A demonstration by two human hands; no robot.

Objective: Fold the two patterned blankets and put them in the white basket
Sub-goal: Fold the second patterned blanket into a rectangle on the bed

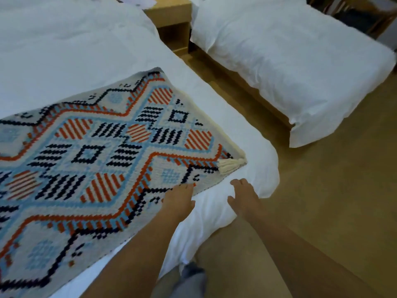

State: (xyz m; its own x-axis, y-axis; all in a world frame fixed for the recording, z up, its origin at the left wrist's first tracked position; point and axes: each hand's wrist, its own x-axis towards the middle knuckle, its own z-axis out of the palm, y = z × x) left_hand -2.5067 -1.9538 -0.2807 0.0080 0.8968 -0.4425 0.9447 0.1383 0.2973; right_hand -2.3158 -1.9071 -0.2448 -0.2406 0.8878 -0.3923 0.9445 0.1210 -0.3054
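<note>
Grey trouser fabric (191, 280) shows at the bottom edge, below two bare forearms that reach forward over the corner of a bed with white bedding (71, 46). Of the two hands, the left hand (179, 201) lies palm down with its fingertips resting on the near edge of a woven blanket patterned in orange, light blue, navy and cream diamonds (103, 155); its fingers look flat and loose, not gripping. Beside it, the right hand (243, 197) is spread and released over the white bedding, just short of the blanket's corner, holding nothing. That blanket lies spread flat across the foot of the bed, and a cream tassel (231, 165) marks its near right corner. Across a strip of tan floor (322, 201) stands a second white-covered bed (290, 61), with a light wooden nightstand (171, 20) between the two.
</note>
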